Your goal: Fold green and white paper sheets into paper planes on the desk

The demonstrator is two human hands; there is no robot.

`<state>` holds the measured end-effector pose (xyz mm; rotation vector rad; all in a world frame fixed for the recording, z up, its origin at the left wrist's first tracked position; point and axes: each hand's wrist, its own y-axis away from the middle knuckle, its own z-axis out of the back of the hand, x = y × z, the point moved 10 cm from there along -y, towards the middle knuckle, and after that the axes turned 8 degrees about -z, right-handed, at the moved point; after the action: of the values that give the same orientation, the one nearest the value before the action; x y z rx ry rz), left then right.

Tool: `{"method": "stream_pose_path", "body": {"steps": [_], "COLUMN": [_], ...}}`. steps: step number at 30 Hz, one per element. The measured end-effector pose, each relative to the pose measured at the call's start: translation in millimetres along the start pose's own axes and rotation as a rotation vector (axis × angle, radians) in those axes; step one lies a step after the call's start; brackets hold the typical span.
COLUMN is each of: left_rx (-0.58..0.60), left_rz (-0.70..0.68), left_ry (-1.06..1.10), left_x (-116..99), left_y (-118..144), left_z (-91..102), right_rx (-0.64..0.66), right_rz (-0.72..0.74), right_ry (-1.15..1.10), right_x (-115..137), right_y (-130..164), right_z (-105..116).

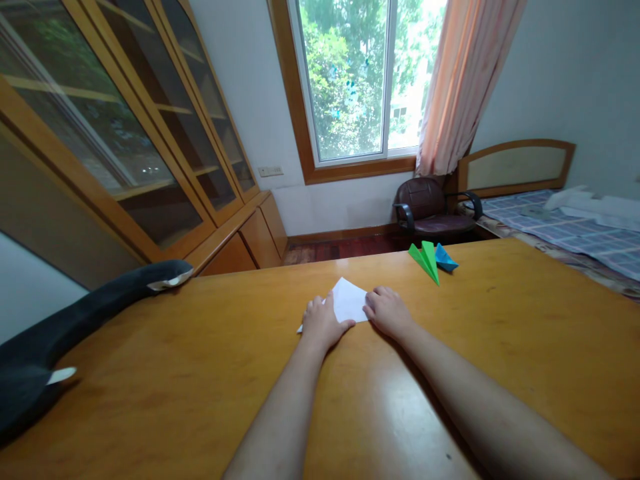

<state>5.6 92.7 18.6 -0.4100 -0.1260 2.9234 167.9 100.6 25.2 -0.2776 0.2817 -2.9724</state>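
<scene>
Scanning from the left edge, I see a dark plush toy [75,320] stretched along the wooden table [200,373], with glass-fronted cabinets [125,147] behind it. Near the middle, my left hand [323,325] presses flat on the near-left part of a white folded paper [350,300], fingers spread, not clasped around it. My right hand [387,310] lies just beside, fingertips pinning the paper's right edge, also unclenched. The paper lies flat on the table between both hands. Farther right, well apart, a green paper plane [426,260] touches a blue paper plane [445,259]; a dark chair [430,210] and a bed [575,227] stand beyond.
</scene>
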Motion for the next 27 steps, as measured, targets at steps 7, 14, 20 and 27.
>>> {"method": "stream_pose_path", "body": {"steps": [7,14,20,27], "left_rx": [-0.075,-0.257,-0.373,-0.428], "left_rz": [-0.057,-0.170,-0.235,-0.288], "left_ry": [0.144,0.338,0.462,0.527], "left_x": [8.9,8.0,8.9,6.6], "left_y": [-6.6,-10.1,-8.7,-6.1], "left_z": [1.3,14.9,25.4,32.6], "right_rx": [-0.013,-0.033,-0.105,-0.213], "right_rz": [-0.058,-0.188,-0.176,-0.114], "right_ry": [-0.170,-0.380,-0.474,-0.529], "right_x": [-11.3,-33.7,-36.6,-34.6], "right_y": [-3.7,-7.1,-7.3,-3.7], "right_z": [-0.4,0.7,9.9,23.5]}}
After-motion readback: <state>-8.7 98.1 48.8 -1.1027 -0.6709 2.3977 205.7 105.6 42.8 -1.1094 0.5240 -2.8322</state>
